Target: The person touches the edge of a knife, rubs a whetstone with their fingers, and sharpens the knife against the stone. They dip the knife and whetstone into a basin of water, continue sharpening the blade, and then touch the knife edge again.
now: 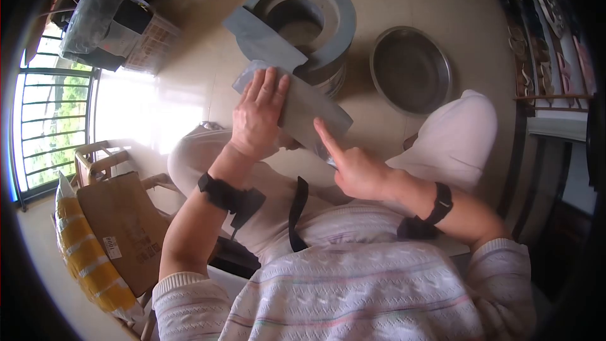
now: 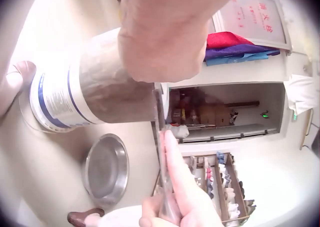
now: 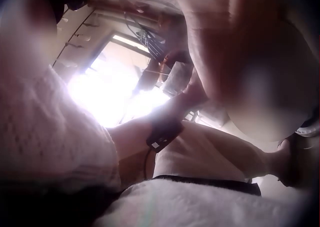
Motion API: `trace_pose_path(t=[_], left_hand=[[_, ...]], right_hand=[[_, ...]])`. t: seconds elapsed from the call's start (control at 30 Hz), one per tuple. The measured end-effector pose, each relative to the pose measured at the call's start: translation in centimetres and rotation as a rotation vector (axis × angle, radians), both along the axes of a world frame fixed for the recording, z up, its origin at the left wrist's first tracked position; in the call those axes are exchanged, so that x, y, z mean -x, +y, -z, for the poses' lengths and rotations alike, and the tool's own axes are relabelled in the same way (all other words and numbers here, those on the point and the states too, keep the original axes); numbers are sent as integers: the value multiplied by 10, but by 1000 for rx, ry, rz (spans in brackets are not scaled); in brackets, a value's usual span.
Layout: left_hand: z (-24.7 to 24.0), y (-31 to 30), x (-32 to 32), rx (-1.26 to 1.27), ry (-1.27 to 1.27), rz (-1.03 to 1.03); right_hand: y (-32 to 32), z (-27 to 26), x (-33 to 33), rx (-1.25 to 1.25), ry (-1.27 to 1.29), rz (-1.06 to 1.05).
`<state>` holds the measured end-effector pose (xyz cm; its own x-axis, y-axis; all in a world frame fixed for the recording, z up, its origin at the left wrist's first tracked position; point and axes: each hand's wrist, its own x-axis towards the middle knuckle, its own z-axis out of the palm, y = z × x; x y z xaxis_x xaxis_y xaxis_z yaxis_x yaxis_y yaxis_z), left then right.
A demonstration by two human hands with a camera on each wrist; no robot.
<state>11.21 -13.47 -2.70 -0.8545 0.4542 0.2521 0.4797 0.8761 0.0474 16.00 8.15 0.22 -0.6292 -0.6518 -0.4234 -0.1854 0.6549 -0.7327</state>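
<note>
Sweater (image 1: pixel 341 290) nearest, you have the sheet (image 1: pixel 309 104) by the bucket's (image 1: pixel 341 12) near rim, left hand (image 1: pixel 255 113) laid straight-fingered on it, right hand (image 1: pixel 360 173) gripping its edge, forefinger extended; judged thin and stiff, it wants holding by opposite edges.

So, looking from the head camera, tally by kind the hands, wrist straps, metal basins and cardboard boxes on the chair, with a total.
Hands: 2, the left hand and the right hand
Wrist straps: 2, the left strap and the right strap
Metal basin: 1
Cardboard box: 1
Total: 6
</note>
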Motion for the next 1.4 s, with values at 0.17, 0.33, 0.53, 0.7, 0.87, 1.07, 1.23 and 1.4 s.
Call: trace_pose_path(t=[0.17,0.33,0.53,0.7,0.87,1.07,1.23,1.4], left_hand=[[6,-22,46,-57,-23,-30],[-4,-5,15,-16,-8,31],[2,-23,65,-6,37,-2],[0,-3,20,-28,10,26],[8,-20,56,-50,37,0],[0,-4,18,-18,32,42],[10,-20,50,-91,27,0],[1,-16,46,-64,-33,-20]], right_hand=[[-27,9,40,74,117,47],[0,0,4,27,-4,26],[-30,7,49,27,114,56],[7,2,4,48,27,53],[-20,5,41,-15,49,-6],[4,-10,9,-35,-29,0],[-19,9,35,26,74,18],[-15,-1,36,-3,47,37]])
